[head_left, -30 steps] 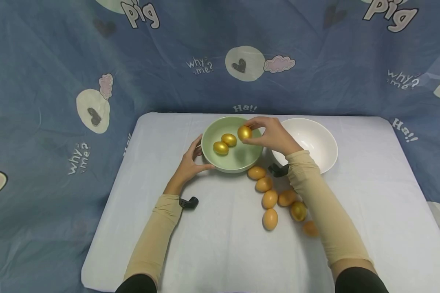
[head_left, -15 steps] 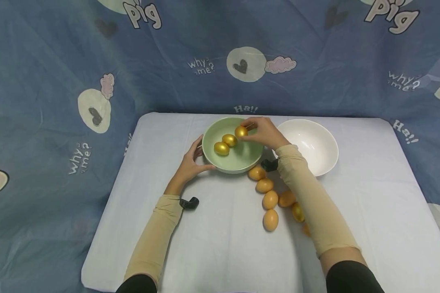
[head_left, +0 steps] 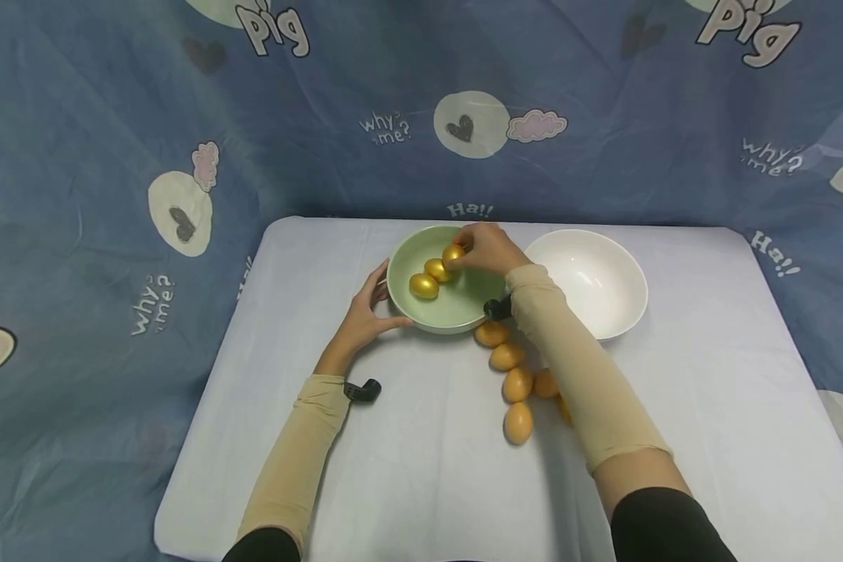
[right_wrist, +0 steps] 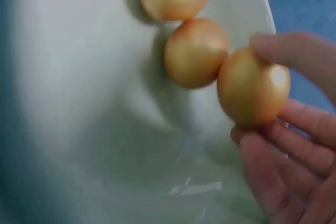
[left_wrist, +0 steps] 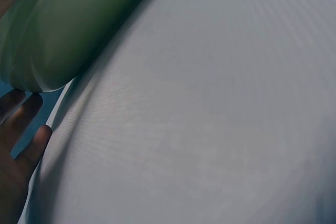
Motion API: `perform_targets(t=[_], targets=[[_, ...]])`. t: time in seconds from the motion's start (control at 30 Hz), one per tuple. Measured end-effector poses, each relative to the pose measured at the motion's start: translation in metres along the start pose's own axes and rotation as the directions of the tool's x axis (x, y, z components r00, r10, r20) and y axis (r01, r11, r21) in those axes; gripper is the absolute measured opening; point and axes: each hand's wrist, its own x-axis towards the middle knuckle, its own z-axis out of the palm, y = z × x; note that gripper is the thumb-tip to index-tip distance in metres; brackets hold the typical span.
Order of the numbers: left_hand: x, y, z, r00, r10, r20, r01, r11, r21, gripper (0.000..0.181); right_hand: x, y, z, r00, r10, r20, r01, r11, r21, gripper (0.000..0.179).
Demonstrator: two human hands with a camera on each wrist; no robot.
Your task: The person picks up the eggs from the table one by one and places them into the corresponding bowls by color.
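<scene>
A light green bowl stands at the back middle of the table. My left hand holds it from the left side, thumb at the near rim and fingers spread along the far side. Inside the bowl, my right hand pinches a golden egg between thumb and fingers. That egg touches or nearly touches one of two golden eggs, the middle one; the other golden egg lies to its left. In the left wrist view, fingertips meet the bowl's outer wall.
A white bowl stands right of the green one, partly behind the right forearm. Several brown eggs lie in a line in front of the bowls. A golden egg shows partly beside the right sleeve. A patterned blue cloth hangs behind the table.
My right hand has moved left and slightly down into the green bowl with the golden egg, bringing it against or close to the middle egg. The left hand has stayed put.
</scene>
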Motion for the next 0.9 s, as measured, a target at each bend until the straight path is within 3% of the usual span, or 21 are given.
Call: perform_targets(t=[0.47, 0.9], targets=[[0.000, -0.001, 0.000, 1.000, 0.006, 0.011, -0.006, 0.999, -0.034, 0.114, 0.018, -0.010, 0.014, 0.996, 0.042, 0.078, -0.026, 0.981, -0.190, 0.027], [0.000, 0.000, -0.002, 1.000, -0.007, 0.017, 0.008, 0.999, -0.032, 0.115, 0.021, -0.014, 0.019, 0.992, 0.067, 0.106, -0.037, 0.965, -0.259, 0.026]])
